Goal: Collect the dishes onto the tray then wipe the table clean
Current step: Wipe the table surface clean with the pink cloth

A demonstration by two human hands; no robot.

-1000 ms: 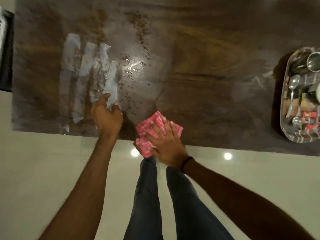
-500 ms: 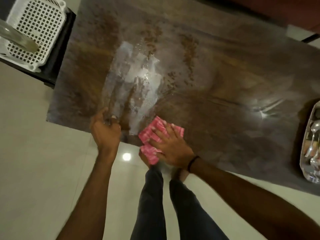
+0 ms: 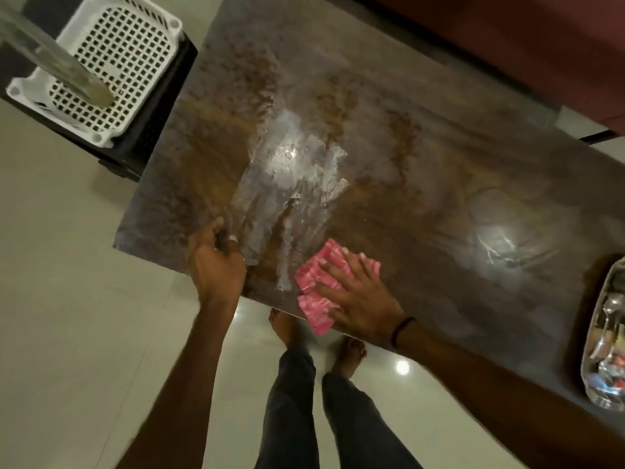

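Right hand (image 3: 358,296) flat on pink cloth (image 3: 321,286); tray (image 3: 605,336) cut off, contents seemingly cutlery.

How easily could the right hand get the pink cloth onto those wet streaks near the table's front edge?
Probably easily. The right hand lies flat on the pink cloth, and the wet streaks begin just beside it on bare table. Only the left hand, at the table edge, sits near that path.

Both arms are bare to the frame edge — no sleeves. A thin black band (image 3: 402,330) circles the right wrist. Dark blue trousers (image 3: 324,411) at six o'clock — feet bare.
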